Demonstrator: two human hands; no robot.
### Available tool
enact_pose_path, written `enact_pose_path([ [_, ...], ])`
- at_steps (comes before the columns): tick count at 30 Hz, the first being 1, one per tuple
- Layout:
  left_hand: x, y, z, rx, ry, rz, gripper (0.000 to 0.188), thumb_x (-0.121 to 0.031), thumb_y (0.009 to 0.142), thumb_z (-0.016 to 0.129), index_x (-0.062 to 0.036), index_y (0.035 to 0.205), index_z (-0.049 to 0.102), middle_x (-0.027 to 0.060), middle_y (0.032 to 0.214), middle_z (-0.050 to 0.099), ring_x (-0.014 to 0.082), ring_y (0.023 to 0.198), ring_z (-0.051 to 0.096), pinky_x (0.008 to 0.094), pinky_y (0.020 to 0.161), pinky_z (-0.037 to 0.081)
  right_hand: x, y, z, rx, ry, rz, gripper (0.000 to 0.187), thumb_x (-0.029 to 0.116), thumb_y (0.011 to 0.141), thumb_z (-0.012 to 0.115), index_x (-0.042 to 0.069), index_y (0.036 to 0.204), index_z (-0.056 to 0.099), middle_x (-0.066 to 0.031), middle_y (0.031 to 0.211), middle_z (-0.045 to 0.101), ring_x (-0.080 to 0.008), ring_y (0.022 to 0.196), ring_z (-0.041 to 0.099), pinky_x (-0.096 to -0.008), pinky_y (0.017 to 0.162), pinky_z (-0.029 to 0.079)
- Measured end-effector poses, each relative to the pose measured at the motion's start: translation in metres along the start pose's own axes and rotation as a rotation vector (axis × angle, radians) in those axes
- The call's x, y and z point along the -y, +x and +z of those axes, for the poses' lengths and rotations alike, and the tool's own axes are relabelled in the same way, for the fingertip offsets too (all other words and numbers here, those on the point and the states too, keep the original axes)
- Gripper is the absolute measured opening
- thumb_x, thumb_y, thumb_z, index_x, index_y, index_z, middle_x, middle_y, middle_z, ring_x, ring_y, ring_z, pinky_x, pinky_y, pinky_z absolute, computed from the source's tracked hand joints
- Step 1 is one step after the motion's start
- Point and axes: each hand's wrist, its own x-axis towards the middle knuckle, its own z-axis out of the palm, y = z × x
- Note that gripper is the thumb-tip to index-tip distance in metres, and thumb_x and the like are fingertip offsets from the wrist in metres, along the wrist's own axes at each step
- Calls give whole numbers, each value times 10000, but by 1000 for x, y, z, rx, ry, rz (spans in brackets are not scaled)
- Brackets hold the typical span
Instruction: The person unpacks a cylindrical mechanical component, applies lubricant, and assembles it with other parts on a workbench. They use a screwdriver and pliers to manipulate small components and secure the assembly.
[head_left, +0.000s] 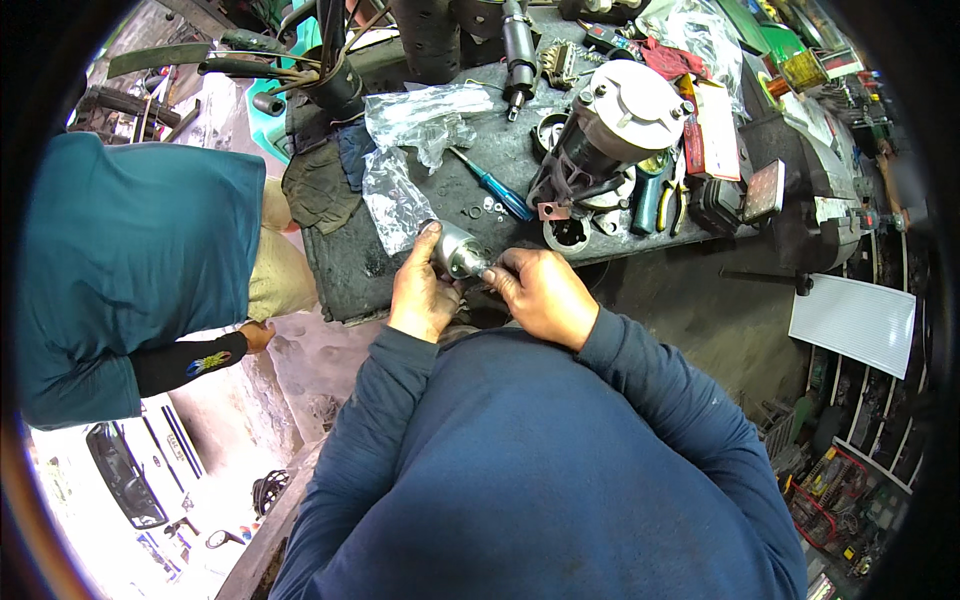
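My left hand (418, 300) is wrapped round a silver metal cylinder (456, 246) with a narrower stepped end, just off the bench's near edge. At that end, the fingertips of my right hand (548, 298) are pinched together; what they grip is too small and covered to name. Beyond my hands, a blue-handled screwdriver (495, 190) lies on the dark workbench (340, 270), with several small nuts and washers (487, 206) beside it. A large black motor (595, 140) with a pale metal end cap stands to the right of the screwdriver.
Clear plastic bags (395, 200) and a dark rag (325, 190) lie on the bench's left. Pliers (672, 192), a red-and-white box (710, 130) and a ring-shaped metal part (567, 234) sit around the motor. Another person (160, 270) in a teal shirt stands close on the left.
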Motion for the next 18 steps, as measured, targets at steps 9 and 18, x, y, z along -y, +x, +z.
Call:
enact_pose_path([
  [9,-23,-28,10,65,-89,-118,388,-289,1023,660,-128,1348,523,115,1351,526,308,1283,523,706,1103,377,-11,-7,-2,-217,-666,-576,241,96,747,695,49,979,653,-105,934,688,-288,749,652,-385,694,518],
  [18,-36,-43,4,232,-71,-136,337,-285,1049,606,-106,1327,538,106,1255,590,293,1155,625,598,974,538,0,-13,-10,-218,-301,-507,412,289,799,824,47,1096,672,-121,999,665,-293,884,677,-401,753,560],
])
